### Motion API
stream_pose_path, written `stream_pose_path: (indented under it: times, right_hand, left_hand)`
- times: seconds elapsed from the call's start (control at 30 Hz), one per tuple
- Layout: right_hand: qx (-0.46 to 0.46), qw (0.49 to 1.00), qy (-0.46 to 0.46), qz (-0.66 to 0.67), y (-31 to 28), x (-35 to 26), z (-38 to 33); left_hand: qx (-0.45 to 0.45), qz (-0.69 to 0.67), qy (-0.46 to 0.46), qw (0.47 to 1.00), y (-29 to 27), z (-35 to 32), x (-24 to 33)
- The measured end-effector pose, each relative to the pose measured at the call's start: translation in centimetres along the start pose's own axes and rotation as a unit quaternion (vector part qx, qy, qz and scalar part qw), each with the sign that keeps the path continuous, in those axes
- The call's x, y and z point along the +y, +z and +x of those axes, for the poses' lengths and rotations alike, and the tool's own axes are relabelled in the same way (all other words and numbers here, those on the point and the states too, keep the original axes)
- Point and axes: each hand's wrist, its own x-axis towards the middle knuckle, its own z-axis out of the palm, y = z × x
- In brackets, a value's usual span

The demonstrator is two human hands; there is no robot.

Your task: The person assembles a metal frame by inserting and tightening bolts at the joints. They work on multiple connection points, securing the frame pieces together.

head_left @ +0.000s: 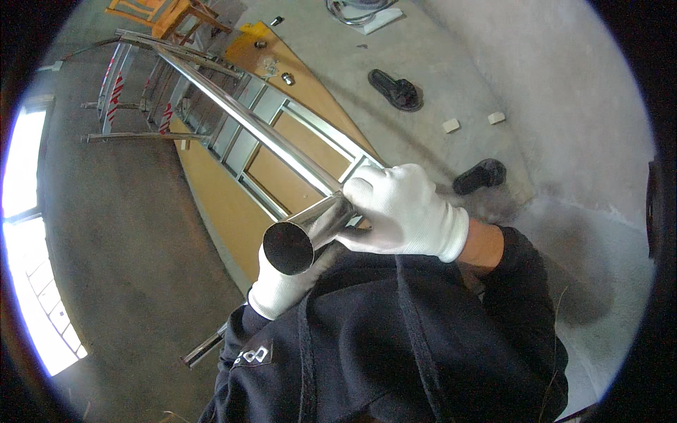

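A short, wide, shiny metal tube (323,218) is held close in front of me, its round open end facing up toward me. My right hand (403,211), in a white glove, is closed around its far end, thumb below. My left hand (279,286), also gloved, cups the tube from underneath on the left; the tube hides part of its fingers. At the wide tube's far end, a long, thinner polished tube (247,116) meets it and runs away to the upper left. Whether the two are joined is hidden by my right hand.
Beyond my hands lies a metal frame (264,106) on a tan board (310,92), with small metal fittings (288,79). Red-and-white-striped posts (115,99) and a wooden chair (169,17) stand at upper left. Black slippers (396,90) and white blocks (451,125) lie right.
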Motion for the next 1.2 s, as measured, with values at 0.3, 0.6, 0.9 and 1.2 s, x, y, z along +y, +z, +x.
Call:
stream_pose_path:
  times: [0.3, 0.6, 0.9, 1.2]
  right_hand:
    - [-0.018, 0.998, -0.025, 0.056, -1.6, 1.2, 0.2]
    - [-0.053, 0.996, -0.023, 0.066, -3.0, 1.7, 2.0]
    - [-0.022, 0.996, -0.044, 0.074, -3.3, 2.5, 3.3]
    - [0.003, 0.993, -0.061, 0.104, -2.9, 2.8, 3.1]
  left_hand:
    - [0.018, -0.067, -0.064, 0.996, -1.3, 0.8, 2.7]
    - [0.063, -0.049, -0.077, 0.994, -1.8, 1.3, 3.5]
    - [0.058, -0.047, -0.136, 0.988, -2.3, 1.0, 3.1]
    - [0.053, -0.103, -0.165, 0.98, -2.6, 1.1, 4.8]
